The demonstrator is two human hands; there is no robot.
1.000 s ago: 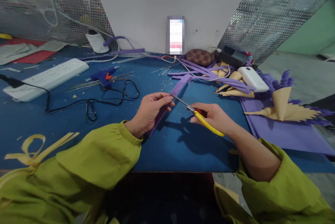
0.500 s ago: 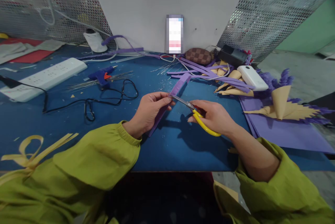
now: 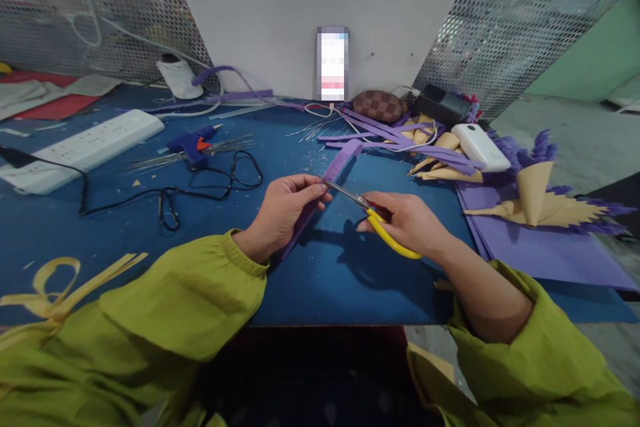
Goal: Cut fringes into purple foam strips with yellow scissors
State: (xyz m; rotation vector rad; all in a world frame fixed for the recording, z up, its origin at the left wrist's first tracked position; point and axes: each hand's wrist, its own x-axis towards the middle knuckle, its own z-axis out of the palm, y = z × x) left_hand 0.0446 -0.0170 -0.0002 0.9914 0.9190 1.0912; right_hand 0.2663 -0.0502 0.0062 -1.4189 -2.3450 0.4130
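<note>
A long purple paper strip (image 3: 343, 159) runs slantwise over the blue table, pinched between the thumb and fingers of my left hand (image 3: 291, 208). Its lower end shows below that hand. My right hand (image 3: 407, 217) is closed around the yellow handles of a pair of scissors (image 3: 385, 235). The scissor blades point up and left across the strip, with their tips close to my left thumb. Whether the blades are fully closed is hard to make out.
On the left lie a white power strip (image 3: 90, 150), a blue glue gun (image 3: 193, 147) on thin wires, and its black cord (image 3: 200, 196). A phone (image 3: 333, 64) stands at the back. Purple strips, a white power bank (image 3: 481, 147) and a paper-wrapped lavender bunch (image 3: 540, 204) lie right.
Hardly anything differs: both hands keep their grip on the strip and the scissors, and the whole view has shifted very slightly.
</note>
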